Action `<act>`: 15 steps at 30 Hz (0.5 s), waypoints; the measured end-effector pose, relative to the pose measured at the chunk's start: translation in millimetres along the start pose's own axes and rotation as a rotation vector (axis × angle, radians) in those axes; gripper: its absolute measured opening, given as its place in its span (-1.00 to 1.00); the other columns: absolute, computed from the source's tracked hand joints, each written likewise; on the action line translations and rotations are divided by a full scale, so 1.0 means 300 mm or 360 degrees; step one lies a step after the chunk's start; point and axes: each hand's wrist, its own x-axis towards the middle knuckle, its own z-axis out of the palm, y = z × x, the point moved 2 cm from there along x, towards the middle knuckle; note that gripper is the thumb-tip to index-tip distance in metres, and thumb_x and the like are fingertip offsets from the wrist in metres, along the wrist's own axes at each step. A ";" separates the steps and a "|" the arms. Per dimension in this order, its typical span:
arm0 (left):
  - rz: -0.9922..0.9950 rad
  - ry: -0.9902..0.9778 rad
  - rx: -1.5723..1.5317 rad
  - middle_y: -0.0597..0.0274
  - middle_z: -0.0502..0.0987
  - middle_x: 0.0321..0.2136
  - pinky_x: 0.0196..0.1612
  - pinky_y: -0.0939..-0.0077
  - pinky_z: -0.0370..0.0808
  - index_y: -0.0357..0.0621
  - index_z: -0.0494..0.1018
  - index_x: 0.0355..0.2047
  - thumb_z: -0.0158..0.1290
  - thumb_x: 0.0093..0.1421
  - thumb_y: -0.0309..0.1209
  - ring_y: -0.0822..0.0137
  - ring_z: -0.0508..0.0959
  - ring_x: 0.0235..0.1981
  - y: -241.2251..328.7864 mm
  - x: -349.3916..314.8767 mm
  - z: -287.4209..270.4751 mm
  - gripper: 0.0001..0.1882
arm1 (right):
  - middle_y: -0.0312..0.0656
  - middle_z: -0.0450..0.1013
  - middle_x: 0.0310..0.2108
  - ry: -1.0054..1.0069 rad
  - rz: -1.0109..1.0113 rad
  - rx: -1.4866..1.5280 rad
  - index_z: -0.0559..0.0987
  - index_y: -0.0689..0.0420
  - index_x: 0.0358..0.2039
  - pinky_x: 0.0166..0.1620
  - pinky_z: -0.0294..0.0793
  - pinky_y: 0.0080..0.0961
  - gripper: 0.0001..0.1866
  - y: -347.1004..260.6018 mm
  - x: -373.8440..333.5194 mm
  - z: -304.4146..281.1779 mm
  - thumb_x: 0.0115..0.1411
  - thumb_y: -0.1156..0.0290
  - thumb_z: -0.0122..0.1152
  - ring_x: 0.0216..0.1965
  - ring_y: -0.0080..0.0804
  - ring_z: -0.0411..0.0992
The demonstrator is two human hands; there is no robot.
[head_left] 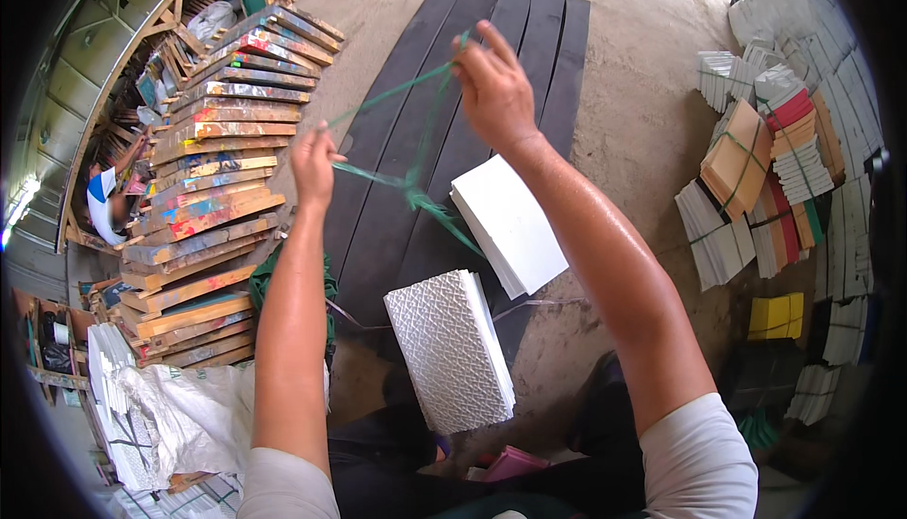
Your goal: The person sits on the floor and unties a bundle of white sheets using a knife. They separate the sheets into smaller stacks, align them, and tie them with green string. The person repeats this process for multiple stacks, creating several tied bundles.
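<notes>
Here, the left hand [315, 162] and right hand [489, 94], raised well apart, are each pinched on a green string [416, 196], stretched between them above a surface [383, 221] of dark boards, its knotted middle and loose strands hanging down. Below lies a smooth white stack [510, 226]; nearer the body sits a bumpy-textured white stack [449, 351]. Paint-stained wooden frames [222, 146] are piled to the left, and tied bundles [740, 162] stand to the right.

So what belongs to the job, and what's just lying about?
Seemingly in the job:
green twine, held by left hand and right hand
textured white stack
smooth white stack

Seemingly just lying about:
wooden frames
white sack
tied bundles
</notes>
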 end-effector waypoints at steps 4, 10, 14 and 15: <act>0.0440 0.0251 0.0203 0.56 0.24 -0.66 -0.52 0.58 0.24 -0.04 0.32 -0.64 0.22 0.37 -0.36 0.66 0.17 -0.61 0.311 0.083 -0.037 -0.57 | -0.09 0.60 -0.06 0.0283 0.0118 -0.0099 0.57 0.14 -0.27 0.16 0.52 -0.13 -0.89 0.053 0.116 -0.100 0.30 0.41 0.32 0.19 0.03 0.46; 0.0644 -0.0079 0.0481 0.59 0.16 -0.66 -0.50 0.54 0.01 -0.07 0.25 -0.67 0.22 0.32 -0.46 0.67 0.10 -0.57 0.498 0.056 -0.217 -0.54 | -0.13 0.52 -0.39 0.0420 0.0919 0.0382 0.59 0.22 -0.23 -0.33 0.45 -0.31 -0.79 0.101 0.279 -0.396 0.42 0.31 0.17 -0.39 -0.32 0.46; 0.0218 -0.0761 0.0212 0.59 0.19 -0.66 -0.49 0.58 0.00 -0.07 0.37 -0.59 0.12 0.41 -0.28 0.67 0.10 -0.59 0.560 -0.084 -0.098 -0.60 | -0.37 0.32 -0.57 0.0468 0.1365 0.0850 0.61 0.21 -0.16 -0.61 0.23 -0.57 -0.71 0.061 0.337 -0.586 0.48 0.21 0.15 -0.66 -0.62 0.20; -0.0026 -0.0891 -0.0009 0.58 0.24 -0.64 -0.48 0.61 0.01 -0.09 0.46 -0.51 0.07 0.45 -0.21 0.67 0.13 -0.58 0.543 -0.099 -0.082 -0.63 | -0.41 0.27 -0.59 0.0492 0.1354 0.0947 0.61 0.20 -0.13 -0.59 0.21 -0.61 -0.71 0.031 0.360 -0.652 0.48 0.21 0.14 -0.64 -0.67 0.16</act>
